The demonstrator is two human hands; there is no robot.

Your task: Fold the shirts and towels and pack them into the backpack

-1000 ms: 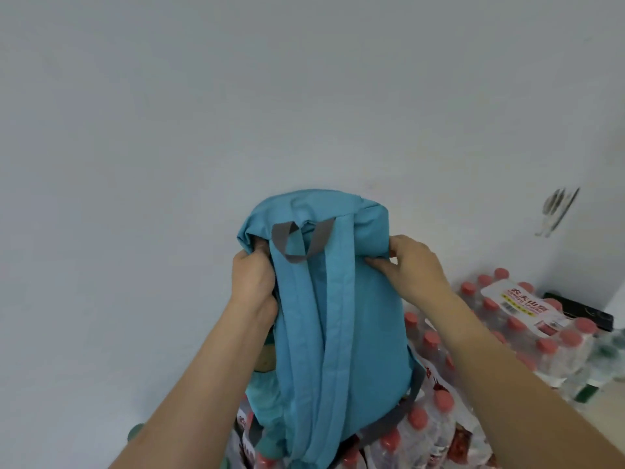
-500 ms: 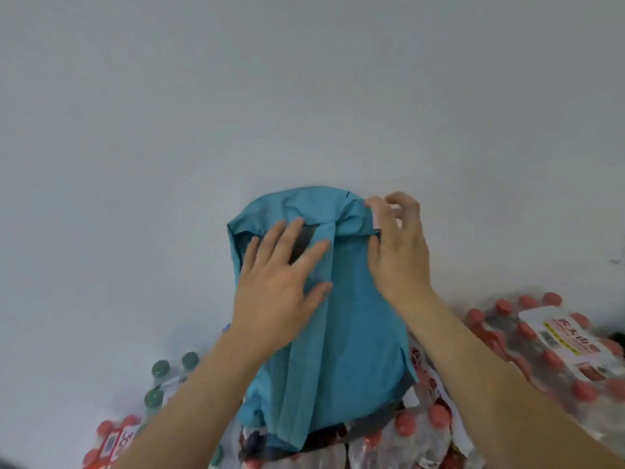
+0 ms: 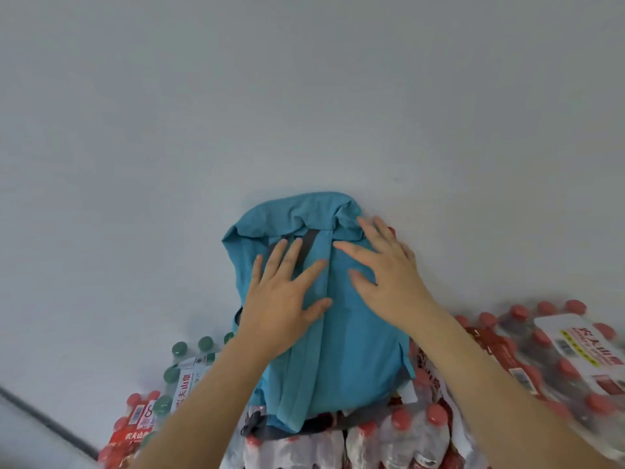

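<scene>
A teal backpack (image 3: 351, 336) stands upright against the white wall, resting on shrink-wrapped packs of bottles, its strap side toward me. A grey carry loop (image 3: 309, 247) shows near its top. My left hand (image 3: 284, 299) lies flat on the left of the backpack, fingers spread. My right hand (image 3: 389, 275) lies flat on the upper right, fingers apart. Neither hand grips anything. No shirts or towels are in view.
Packs of red-capped water bottles (image 3: 558, 353) fill the lower right and run under the backpack. A pack with green caps (image 3: 184, 363) sits at the lower left. A white wall (image 3: 304, 96) fills the upper view.
A second ago both hands gripped the backpack's top sides. They have let go and now lie flat on it; the right hand moved down from the top corner. The view tilted downward.
</scene>
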